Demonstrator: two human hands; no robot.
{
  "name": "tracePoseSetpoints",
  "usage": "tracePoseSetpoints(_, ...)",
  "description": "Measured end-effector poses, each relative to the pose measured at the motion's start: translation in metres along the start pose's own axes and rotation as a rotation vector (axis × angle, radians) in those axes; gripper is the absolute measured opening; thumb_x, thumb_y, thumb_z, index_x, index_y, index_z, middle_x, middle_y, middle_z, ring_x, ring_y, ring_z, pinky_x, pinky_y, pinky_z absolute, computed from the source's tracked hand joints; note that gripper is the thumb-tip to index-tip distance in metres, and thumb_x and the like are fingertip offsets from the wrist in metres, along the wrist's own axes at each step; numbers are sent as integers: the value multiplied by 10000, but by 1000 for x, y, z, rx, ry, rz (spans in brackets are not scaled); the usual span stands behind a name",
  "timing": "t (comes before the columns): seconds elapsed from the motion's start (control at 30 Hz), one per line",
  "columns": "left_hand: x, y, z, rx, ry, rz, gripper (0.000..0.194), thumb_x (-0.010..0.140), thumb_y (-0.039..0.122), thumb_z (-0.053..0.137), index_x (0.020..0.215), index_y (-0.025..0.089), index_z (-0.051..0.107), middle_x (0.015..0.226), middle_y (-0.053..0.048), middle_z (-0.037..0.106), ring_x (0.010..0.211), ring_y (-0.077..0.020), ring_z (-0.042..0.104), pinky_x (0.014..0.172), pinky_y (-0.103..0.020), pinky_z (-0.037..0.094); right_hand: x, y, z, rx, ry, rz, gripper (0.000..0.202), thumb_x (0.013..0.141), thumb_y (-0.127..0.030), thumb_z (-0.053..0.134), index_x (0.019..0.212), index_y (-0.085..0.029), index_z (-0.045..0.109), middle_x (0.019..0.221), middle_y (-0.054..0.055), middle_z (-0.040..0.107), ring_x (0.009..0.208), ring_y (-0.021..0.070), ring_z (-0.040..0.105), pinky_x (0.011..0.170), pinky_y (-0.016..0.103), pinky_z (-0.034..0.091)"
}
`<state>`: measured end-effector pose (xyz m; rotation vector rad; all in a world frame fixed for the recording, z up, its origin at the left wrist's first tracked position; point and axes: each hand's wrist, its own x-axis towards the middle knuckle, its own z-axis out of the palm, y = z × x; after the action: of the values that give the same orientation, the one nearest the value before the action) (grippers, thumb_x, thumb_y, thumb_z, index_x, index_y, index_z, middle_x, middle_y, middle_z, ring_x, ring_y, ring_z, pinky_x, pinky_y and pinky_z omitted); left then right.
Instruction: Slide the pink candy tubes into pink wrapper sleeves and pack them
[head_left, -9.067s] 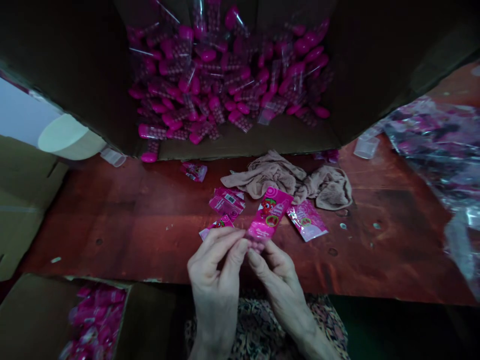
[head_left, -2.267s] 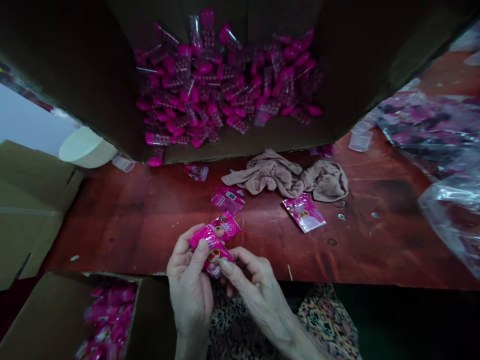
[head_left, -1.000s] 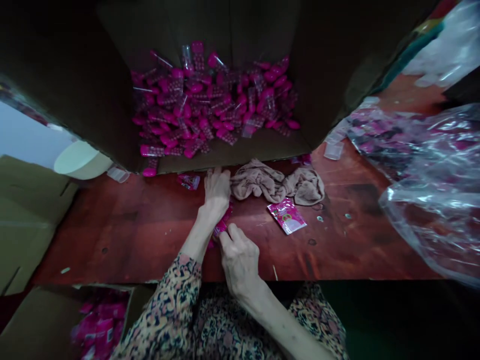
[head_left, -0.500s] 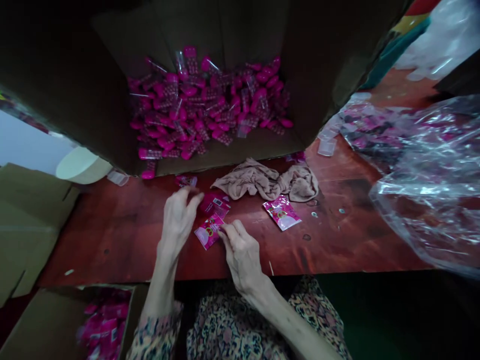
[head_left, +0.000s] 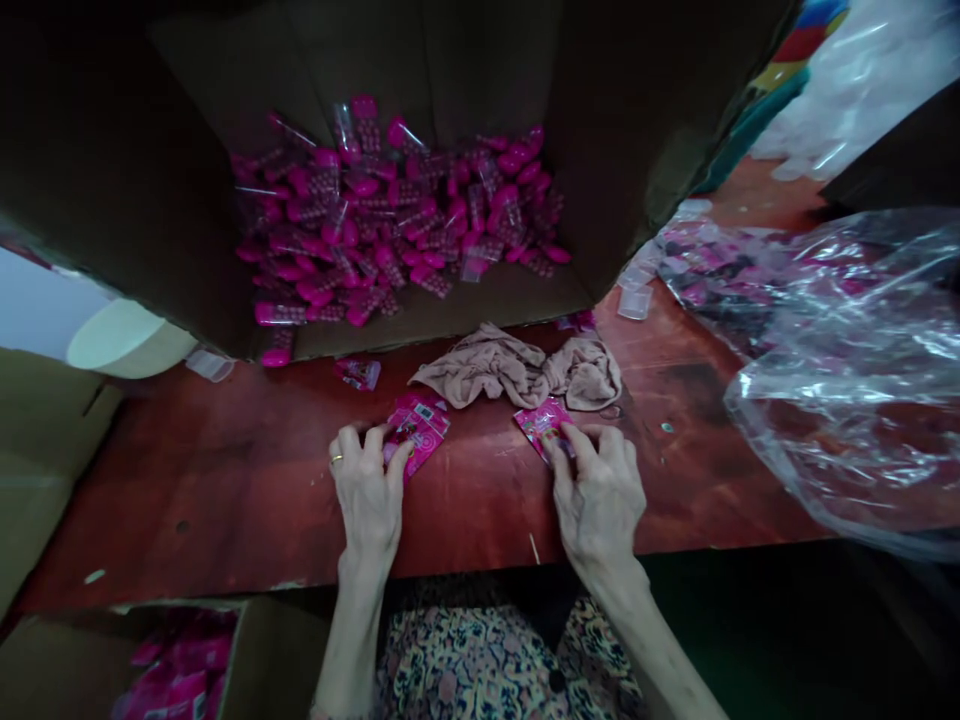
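Note:
My left hand (head_left: 367, 495), with a ring on one finger, pinches the near left edge of a pink printed packet (head_left: 429, 440). This packet overlaps another one with a barcode lying just behind it. To the right, my right hand (head_left: 600, 490) has its thumb and fingers closed on a second pink packet (head_left: 537, 422), which lies on the table by the cloth. The fingers cover part of both packets. A small pink wrapper (head_left: 358, 373) rests on the table beyond my left hand.
A large cardboard box (head_left: 630, 150) holds many pink-capped clear tubes (head_left: 390, 220). A crumpled cloth (head_left: 487, 368) lies before it on the red table (head_left: 247, 470). Clear plastic bags (head_left: 862, 400) spread at right. A lower box (head_left: 277, 650) at left contains pink packets (head_left: 180, 670).
My right hand has left the left packet and moved right onto the packet by the cloth. My left hand has come down onto the left packet, which now lies over the barcode packet.

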<state>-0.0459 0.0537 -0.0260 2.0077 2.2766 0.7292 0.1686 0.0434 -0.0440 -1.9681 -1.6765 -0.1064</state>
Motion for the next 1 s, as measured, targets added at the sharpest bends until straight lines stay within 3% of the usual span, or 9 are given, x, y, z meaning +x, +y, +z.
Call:
tracePoseSetpoints(0.17, 13, -7, -13, -207, -21, -166, 274, 828, 383, 477, 916, 180, 638, 897, -93, 611, 881, -263, 549, 820, -393, 418, -5, -15, 3, 34, 8, -86, 288, 908, -274, 410, 904, -133, 661, 847, 122, 584, 750, 229, 492, 636, 327, 418)
tracePoseSetpoints(0.33, 59, -23, -25, -175, 102, -331, 242, 794, 341, 490, 862, 156, 630, 876, -124, 658, 821, -260, 607, 784, -371, 419, -13, -36, 11, 195, -72, -150, 306, 923, -302, 394, 938, -137, 652, 805, 99, 599, 700, 210, 520, 635, 320, 420)
tracePoseSetpoints(0.47, 104, -27, -13, -164, 145, -451, 214, 702, 364, 582, 665, 153, 590, 798, -198, 647, 926, -376, 580, 782, -450, 389, -15, -40, 14, 413, -72, -80, 324, 936, -301, 372, 971, -129, 644, 772, 85, 597, 684, 198, 546, 643, 316, 439)
tracePoseSetpoints(0.57, 120, -25, -1, -255, 124, -473, 180, 557, 289, 688, 557, 188, 538, 707, -134, 644, 880, -356, 597, 705, -394, 412, -15, -38, 14, 481, -58, -55, 295, 929, -280, 392, 940, -143, 653, 742, 72, 583, 668, 191, 547, 633, 310, 438)
tracePoseSetpoints(0.67, 116, -21, 1, -430, 107, -479, 170, 549, 270, 669, 519, 192, 521, 546, -30, 584, 660, -243, 608, 582, -308, 416, -15, -37, 14, 510, -45, -58, 274, 917, -263, 416, 907, -143, 662, 706, 62, 572, 639, 188, 542, 602, 308, 436)
tracePoseSetpoints(0.77, 95, -11, -6, -620, 134, -493, 166, 599, 289, 630, 544, 178, 519, 483, 25, 520, 478, -141, 525, 493, -260, 399, -14, -36, 13, 581, -16, -56, 253, 912, -237, 426, 907, -135, 657, 728, 67, 586, 660, 182, 565, 607, 300, 461)
tracePoseSetpoints(0.9, 53, 13, -22, -781, 180, -470, 186, 598, 308, 688, 638, 157, 587, 544, 37, 551, 480, -96, 495, 479, -223, 399, -9, -46, -3, 711, 10, -56, 192, 890, -242, 489, 930, -138, 646, 797, 72, 620, 732, 175, 598, 660, 292, 491)
tracePoseSetpoints(1.0, 24, 36, -31, -878, 192, -425, 184, 616, 309, 722, 674, 163, 625, 610, 30, 595, 534, -93, 520, 489, -205, 410, -5, -60, -21, 887, -48, -56, 156, 832, -258, 590, 920, -145, 652, 823, 68, 643, 753, 178, 607, 678, 292, 495)
